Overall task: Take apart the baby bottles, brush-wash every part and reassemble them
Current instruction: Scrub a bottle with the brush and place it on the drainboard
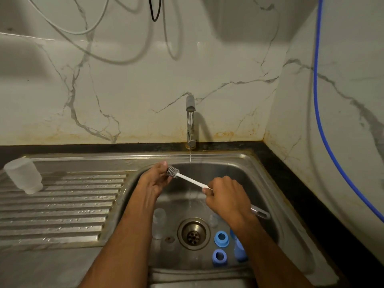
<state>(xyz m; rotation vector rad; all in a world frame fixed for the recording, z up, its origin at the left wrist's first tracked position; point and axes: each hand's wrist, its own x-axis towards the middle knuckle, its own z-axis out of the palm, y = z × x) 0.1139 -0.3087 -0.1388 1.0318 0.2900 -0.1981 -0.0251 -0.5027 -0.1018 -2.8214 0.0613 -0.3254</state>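
My right hand [225, 196] grips the white handle of a bottle brush [192, 181] over the sink basin [249, 183]. Its grey bristle head points left and touches the fingers of my left hand [154, 179], which curl around it. Whether the left hand also holds a small part is hidden. On the basin floor lie two blue collar rings [222, 239] [219, 257], a blue cap [240, 251] partly behind my right forearm, a clear bottle [159, 222] on its side by my left forearm, and a clear teat [213, 220].
A thin stream of water runs from the tap [190, 121] into the basin near the drain [193, 233]. A clear bottle body [24, 175] stands upside down on the ribbed drainboard [62, 204] at the left. A blue hose [324, 121] hangs on the right wall.
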